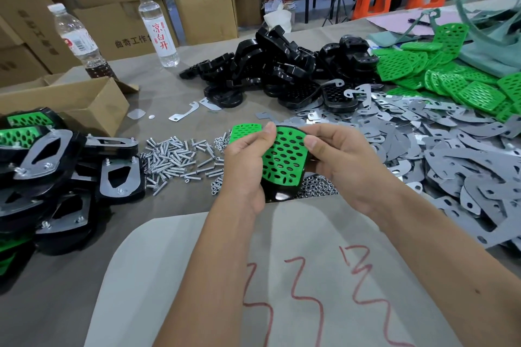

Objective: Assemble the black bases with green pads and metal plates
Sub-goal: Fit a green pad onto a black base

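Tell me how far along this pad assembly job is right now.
Done: a stack of finished units with plates bolted on sits at the left. In hand: the left hand and right hand are fitting a green pad onto a black base. Left: big piles of black bases, green pads and metal plates, plus loose screws, so much remains.

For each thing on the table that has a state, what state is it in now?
Left hand: grips the black base.
Right hand: pinches the green pad.
Green pad: lies on the base, held.
Black base: held above the table, no metal plate visible on it.
Clear bottle: upright, capped.
Cardboard box: open.
Finished pieces: stacked, plates bolted on.
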The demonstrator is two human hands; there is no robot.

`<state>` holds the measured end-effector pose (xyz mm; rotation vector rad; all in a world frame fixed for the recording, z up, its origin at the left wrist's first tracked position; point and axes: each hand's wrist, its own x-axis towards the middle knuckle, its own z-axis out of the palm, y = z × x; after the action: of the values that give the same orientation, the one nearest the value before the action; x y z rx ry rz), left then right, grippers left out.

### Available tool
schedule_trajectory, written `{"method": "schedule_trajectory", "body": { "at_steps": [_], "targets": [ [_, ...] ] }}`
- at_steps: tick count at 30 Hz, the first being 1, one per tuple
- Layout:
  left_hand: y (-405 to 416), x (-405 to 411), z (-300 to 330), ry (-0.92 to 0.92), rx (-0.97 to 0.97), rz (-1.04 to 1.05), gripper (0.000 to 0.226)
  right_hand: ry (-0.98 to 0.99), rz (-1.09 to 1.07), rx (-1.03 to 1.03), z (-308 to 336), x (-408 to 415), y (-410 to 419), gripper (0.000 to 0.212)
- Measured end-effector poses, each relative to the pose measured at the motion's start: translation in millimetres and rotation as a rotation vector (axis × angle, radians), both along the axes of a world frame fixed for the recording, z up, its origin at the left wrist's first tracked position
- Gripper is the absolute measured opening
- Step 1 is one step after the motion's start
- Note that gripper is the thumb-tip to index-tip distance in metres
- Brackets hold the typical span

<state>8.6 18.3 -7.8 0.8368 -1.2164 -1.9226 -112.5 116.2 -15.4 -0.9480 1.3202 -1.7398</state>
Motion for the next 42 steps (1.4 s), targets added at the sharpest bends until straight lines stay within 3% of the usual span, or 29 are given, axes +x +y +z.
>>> {"method": "schedule_trajectory", "body": {
  "at_steps": [6,9,14,21,26,32,36,39,42],
  "targets": [
    [-5,5,-6,-0.127,-0.168,-0.079,0.021,-0.080,-0.201,-0.024,0,-10,0,0.025],
    [-7,7,-6,-0.144,-0.201,-0.071,0.020,-0.121,-0.181,-0.012,1,-14,1,0.021],
    [-7,6,-7,-0.092,-0.205,-0.060,0.022,-0.190,-0.015,0.036,3,-16,4,0.022],
    [-3,-1,-12,-0.055,-0.167,-0.075,0.024,-0.207,-0.233,0.022,5,-12,3,0.014],
    [-4,-3,-9,-0.056,-0.166,0.008,0.022,-0.188,-0.181,0.005,3,-13,1,0.020],
    [-14,2,-5,-0.012,-0.097,0.103,0.017,-0.039,-0.157,0.032,5,-22,1,0.016],
    [-14,6,-7,-0.043,-0.137,-0.008,0.018,0.009,-0.090,0.050,3,-14,1,0.026],
    [-6,1,-10,-0.040,-0.154,-0.057,0.018,-0.064,-0.148,0.038,3,-11,1,0.031],
    [-3,-3,-10,-0.020,-0.156,0.006,0.033,-0.160,-0.177,0.031,2,-12,2,0.025]
  ]
}}
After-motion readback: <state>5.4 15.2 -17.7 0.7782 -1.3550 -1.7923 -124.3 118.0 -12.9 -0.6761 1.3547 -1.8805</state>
